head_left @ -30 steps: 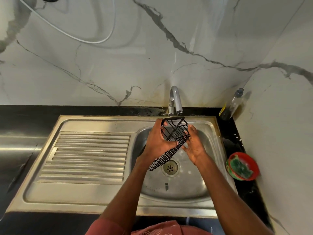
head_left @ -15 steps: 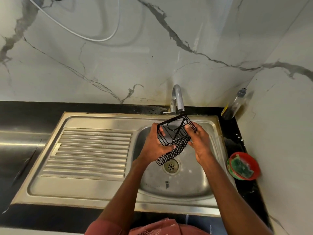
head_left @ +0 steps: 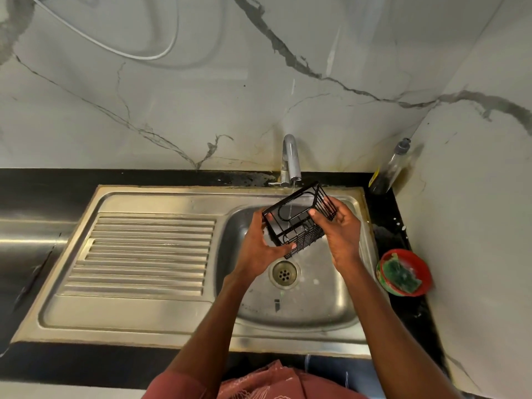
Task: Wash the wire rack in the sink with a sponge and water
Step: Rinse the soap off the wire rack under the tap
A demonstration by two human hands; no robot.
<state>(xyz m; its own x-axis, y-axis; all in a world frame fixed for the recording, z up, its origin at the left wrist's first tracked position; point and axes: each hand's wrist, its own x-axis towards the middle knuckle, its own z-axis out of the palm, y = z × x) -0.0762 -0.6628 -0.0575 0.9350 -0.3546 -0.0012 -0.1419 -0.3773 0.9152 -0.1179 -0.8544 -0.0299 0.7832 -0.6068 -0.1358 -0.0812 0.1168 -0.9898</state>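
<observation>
1. Left hand (head_left: 260, 249), centre frame: fingers and thumb curled round the rack's lower-left corner.
2. Right hand (head_left: 341, 228): thumb and fingers pinch the rack's right edge, palm half open.
3. Rack (head_left: 296, 223): black wire, held tilted over the sink (head_left: 316, 306) bowl, under the tap (head_left: 290, 159) w/ a thin stream running. Prob. light, stiff, slippery wet; best held by the frame bars.
4. Sponge (head_left: 403, 276): green, in red bowl (head_left: 426, 272), right of sink, untouched.
5. Bottle (head_left: 388, 171), upper right: yellow label, text unreadable.
</observation>
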